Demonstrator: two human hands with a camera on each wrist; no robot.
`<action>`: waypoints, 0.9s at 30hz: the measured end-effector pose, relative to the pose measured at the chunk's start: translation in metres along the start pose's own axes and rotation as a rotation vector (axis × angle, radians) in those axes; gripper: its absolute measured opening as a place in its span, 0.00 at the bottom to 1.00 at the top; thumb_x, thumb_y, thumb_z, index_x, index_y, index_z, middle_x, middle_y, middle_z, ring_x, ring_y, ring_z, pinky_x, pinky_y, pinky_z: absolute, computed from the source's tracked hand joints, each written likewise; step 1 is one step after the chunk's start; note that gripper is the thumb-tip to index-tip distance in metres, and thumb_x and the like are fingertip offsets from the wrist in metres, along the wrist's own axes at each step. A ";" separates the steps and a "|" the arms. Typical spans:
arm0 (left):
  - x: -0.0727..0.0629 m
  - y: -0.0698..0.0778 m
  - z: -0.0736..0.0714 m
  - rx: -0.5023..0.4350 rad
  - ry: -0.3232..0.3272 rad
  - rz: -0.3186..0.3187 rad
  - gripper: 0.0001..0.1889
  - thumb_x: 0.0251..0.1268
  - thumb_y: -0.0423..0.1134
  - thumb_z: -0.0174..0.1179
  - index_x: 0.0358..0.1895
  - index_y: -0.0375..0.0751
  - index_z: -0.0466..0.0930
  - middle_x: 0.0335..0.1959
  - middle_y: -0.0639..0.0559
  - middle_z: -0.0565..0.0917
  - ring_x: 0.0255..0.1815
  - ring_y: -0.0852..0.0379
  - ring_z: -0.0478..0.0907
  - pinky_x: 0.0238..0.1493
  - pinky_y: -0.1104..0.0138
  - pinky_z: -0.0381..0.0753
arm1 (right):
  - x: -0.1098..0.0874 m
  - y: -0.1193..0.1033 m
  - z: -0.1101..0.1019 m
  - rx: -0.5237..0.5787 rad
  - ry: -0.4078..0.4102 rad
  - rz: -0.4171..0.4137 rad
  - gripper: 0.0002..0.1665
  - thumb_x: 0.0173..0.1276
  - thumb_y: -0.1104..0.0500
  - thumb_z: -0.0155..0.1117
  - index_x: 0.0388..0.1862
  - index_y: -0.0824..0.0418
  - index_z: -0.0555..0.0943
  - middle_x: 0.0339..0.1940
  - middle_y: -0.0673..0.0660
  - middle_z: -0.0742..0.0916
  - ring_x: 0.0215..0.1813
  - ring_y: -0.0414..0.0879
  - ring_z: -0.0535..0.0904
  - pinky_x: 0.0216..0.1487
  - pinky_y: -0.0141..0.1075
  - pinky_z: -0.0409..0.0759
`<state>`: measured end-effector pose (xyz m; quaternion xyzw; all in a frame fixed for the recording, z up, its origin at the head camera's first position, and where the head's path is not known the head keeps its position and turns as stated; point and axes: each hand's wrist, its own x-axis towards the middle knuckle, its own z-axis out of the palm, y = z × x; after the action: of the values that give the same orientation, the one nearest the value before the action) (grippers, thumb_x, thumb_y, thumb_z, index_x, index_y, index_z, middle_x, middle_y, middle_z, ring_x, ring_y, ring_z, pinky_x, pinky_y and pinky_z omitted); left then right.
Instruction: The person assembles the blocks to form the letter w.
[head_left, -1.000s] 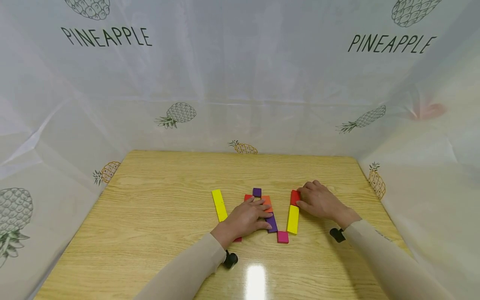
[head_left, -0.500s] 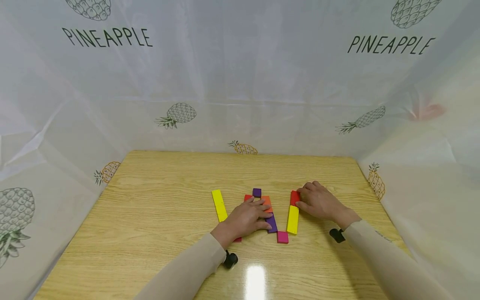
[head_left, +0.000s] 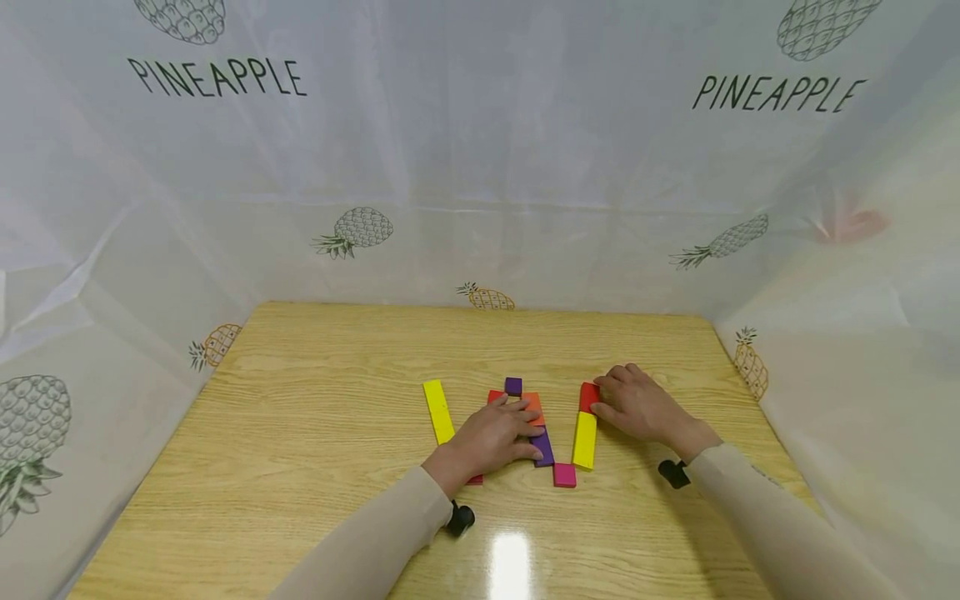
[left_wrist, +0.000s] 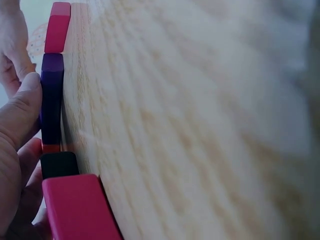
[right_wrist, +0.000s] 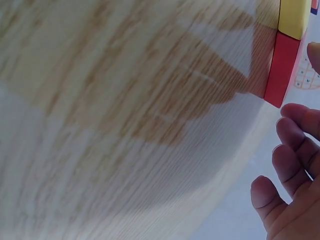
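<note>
My left hand (head_left: pixel 487 437) lies palm down over the middle of a zigzag of flat coloured blocks. Its fingertips rest on an orange block (head_left: pixel 532 403) and a purple block (head_left: pixel 543 451); in the left wrist view the thumb touches the purple block (left_wrist: pixel 52 100). The palm hides part of the row, including most of a red block (head_left: pixel 495 395). Beside the right-hand stroke, my right hand (head_left: pixel 637 403) has relaxed fingers, its thumb and forefinger tips at the side of a red block (head_left: pixel 588 397). That block stands end to end with a yellow one (head_left: pixel 584 442).
A yellow strip of blocks (head_left: pixel 438 410) forms the left stroke. A small purple block (head_left: pixel 513 386) sits at the middle peak, and a pink block (head_left: pixel 565 475) at the lower right corner. A white pineapple-print sheet (head_left: pixel 480 150) surrounds the wooden table (head_left: pixel 322 467).
</note>
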<state>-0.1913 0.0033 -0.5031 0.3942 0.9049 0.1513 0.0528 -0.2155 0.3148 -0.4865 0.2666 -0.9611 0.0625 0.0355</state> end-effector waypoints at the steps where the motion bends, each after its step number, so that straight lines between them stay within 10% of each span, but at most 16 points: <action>1: 0.000 0.000 0.000 0.003 0.001 0.000 0.26 0.73 0.59 0.63 0.69 0.56 0.83 0.74 0.59 0.78 0.83 0.54 0.65 0.86 0.53 0.56 | -0.001 0.000 0.000 0.005 0.003 0.004 0.27 0.77 0.47 0.66 0.61 0.68 0.83 0.53 0.62 0.85 0.53 0.58 0.77 0.59 0.55 0.80; 27: 0.003 0.002 -0.002 0.044 -0.016 0.022 0.26 0.74 0.60 0.62 0.69 0.55 0.84 0.73 0.57 0.79 0.82 0.53 0.66 0.85 0.52 0.58 | -0.013 -0.006 0.002 0.037 0.066 0.028 0.29 0.75 0.45 0.68 0.62 0.66 0.83 0.54 0.62 0.85 0.53 0.57 0.77 0.58 0.54 0.83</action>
<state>-0.1923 0.0061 -0.5008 0.4065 0.9032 0.1285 0.0498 -0.2010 0.3164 -0.4890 0.2518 -0.9617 0.0896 0.0614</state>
